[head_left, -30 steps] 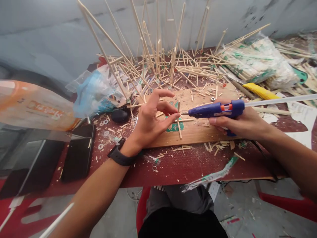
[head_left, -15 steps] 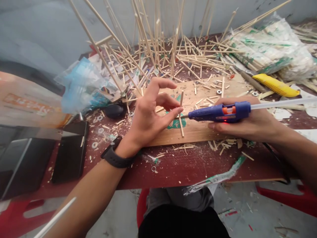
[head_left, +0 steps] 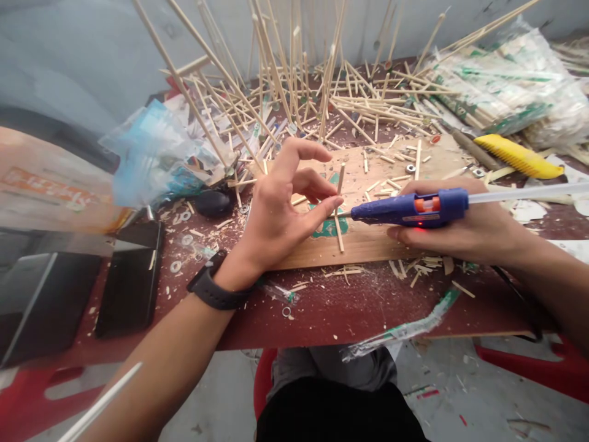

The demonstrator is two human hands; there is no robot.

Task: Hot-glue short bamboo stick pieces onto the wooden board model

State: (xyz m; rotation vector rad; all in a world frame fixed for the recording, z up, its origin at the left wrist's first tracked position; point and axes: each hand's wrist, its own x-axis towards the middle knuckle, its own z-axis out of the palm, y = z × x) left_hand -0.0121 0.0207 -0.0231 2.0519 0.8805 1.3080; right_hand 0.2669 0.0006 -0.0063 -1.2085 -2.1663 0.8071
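A short stick (head_left: 340, 234) is pinched between the thumb and a finger of the left hand (head_left: 281, 213), tilted slightly and held over the green patch (head_left: 335, 228) on the board (head_left: 368, 247); the index finger is curved above, clear of it. The glue gun (head_left: 405, 209) is gripped in the right hand (head_left: 464, 216), with the thumb closed along its underside; whether the trigger is being squeezed cannot be told. The nozzle (head_left: 346, 215) is pointed at the stick just below the left thumb tip, but contact cannot be made out. For a clean bead, the stick is best held steady and the nozzle brought to one spot only, with the trigger pressed lightly so that little glue is let out. The left thumb lies very near the hot tip, so the pinch would be better shifted higher up the stick. The wrist should be braced against the board, and after the glue is laid, the stick should be held unmoved until it is set. Loose scraps (head_left: 390, 184) should be kept off the wet glue, and the cord (head_left: 515, 301) left slack.
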